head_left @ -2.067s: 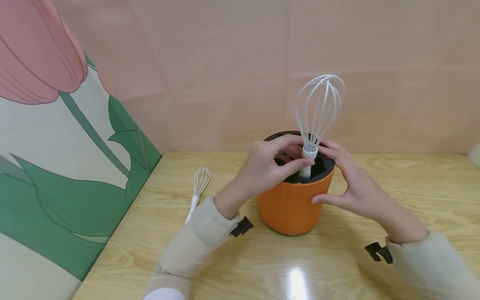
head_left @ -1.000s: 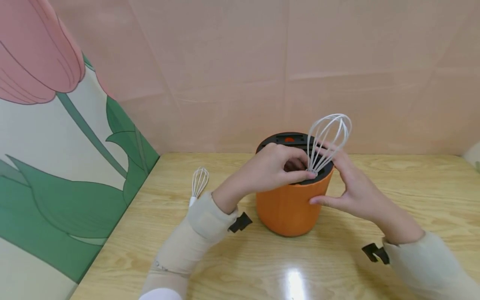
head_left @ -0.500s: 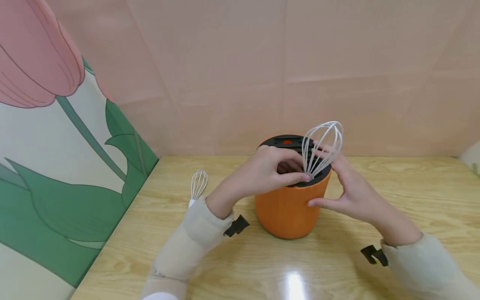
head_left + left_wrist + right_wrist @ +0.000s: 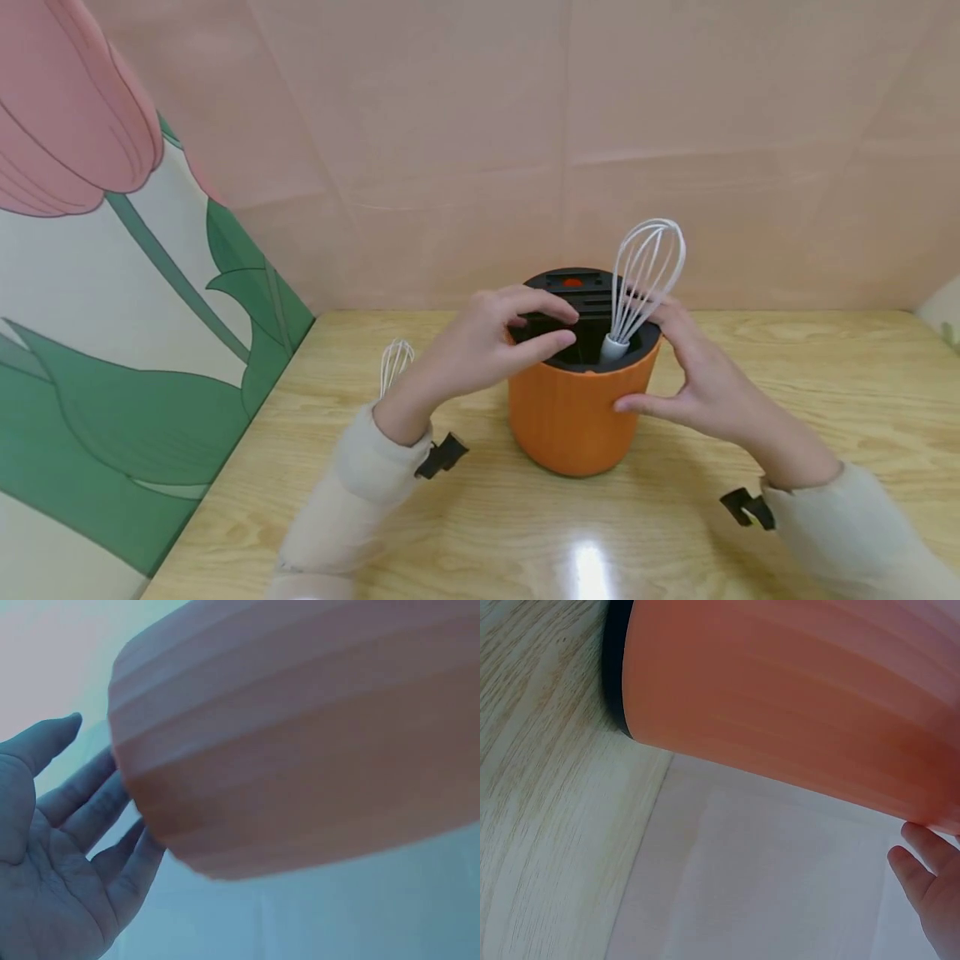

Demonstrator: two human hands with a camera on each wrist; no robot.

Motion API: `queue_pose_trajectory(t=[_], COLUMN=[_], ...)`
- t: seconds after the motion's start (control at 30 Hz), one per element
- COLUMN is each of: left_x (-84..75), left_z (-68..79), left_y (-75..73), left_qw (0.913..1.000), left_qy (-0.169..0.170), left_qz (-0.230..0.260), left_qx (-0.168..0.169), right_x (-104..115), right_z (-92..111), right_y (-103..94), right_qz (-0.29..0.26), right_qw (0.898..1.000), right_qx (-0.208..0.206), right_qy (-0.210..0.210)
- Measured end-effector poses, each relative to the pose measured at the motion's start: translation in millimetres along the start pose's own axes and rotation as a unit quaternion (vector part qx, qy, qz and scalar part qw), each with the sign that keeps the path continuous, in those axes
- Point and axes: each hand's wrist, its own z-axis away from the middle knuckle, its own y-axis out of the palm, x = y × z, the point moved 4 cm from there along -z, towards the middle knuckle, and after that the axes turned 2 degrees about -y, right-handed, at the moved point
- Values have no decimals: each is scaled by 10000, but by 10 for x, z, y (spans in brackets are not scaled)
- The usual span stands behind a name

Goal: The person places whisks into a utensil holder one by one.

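An orange utensil holder [image 4: 572, 421] with a black slotted top stands upright on the table. A white whisk [image 4: 615, 349] stands in its right front opening, wire loops up and leaning slightly right; the lower handle is hidden inside. My left hand [image 4: 480, 346] is apart from the whisk, thumb and fingers spread over the holder's left rim and holding nothing. On the right side, my right hand [image 4: 701, 387] holds the holder, thumb on the front wall and fingers by the far rim. The left wrist view shows the left fingers [image 4: 97, 802] beside the ribbed orange wall.
Another whisk [image 4: 395, 364] lies on the wooden table [image 4: 465, 533] at the left, its handle hidden behind the left forearm. A pinkish wall covering [image 4: 450, 167] rises behind the table. A tulip-patterned panel [image 4: 135, 400] borders the left side.
The left hand lowered the whisk handle into the holder, then let go and drew back left. The whisk now stands by itself. The right hand stayed on the holder.
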Motion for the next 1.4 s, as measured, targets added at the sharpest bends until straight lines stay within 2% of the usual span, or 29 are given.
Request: queue_pose_trajectory(t=[0.17,0.43,0.7,0.9,1.2,1.4], left_x=[44,146,294,364,533,678], left_z=[136,285,467,563,669,699], left_y=[-123,-274,-366,-444,-518,-581], left_qw=[9990,9965,9903,9798,9567,9449], left_qy=[138,56,-267,-412,-811,-1118], left_qz=[-347,-739,-1359,-1956,-2796,-3078], left_qx=[-231,-384,-139,-89,-12,-18], right_x=[-1,-6,8,7,10,6], right_z=[0,9,0,8,-2,-15], right_y=[7,-1,-6,-5,6,11], right_qz=[10,31,57,105,93,82], right_qw=[10000,9999,10000,9999,9999,9999], right_qx=[6,12,-28,-42,-34,-18], right_qy=[62,164,54,99,35,57])
